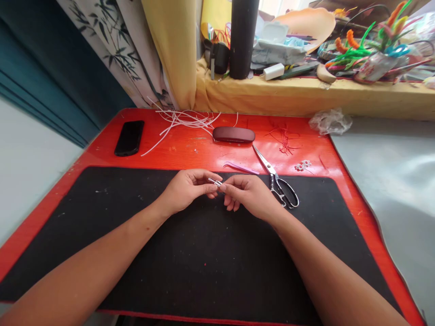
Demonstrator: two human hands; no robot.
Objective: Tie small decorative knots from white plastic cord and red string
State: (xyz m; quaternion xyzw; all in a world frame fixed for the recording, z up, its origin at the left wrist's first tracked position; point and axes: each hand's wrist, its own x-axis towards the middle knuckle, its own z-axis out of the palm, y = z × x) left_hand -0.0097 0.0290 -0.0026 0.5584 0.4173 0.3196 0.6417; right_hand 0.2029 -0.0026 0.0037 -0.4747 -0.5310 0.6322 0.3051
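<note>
Over the black mat [204, 253], my left hand [192, 186] and my right hand [246, 192] meet fingertip to fingertip. Between them is a small piece of white strips [215, 182], thin and short, pinched by thumb and finger on each side. Its exact shape is too small to make out. Just beyond my right hand lie scissors [272, 170] with black-edged handles, blades pointing away to the left. A pink pair of curved tweezers [241, 168] rests at the mat's far edge.
Loose white strips [190, 120] lie at the back, with a phone [129, 137] to their left. Beside them sit a maroon case [234, 134], red threads [285, 140], a small beaded piece [302, 165] and crumpled clear plastic [331, 121]. A cluttered ledge [288, 88] runs behind.
</note>
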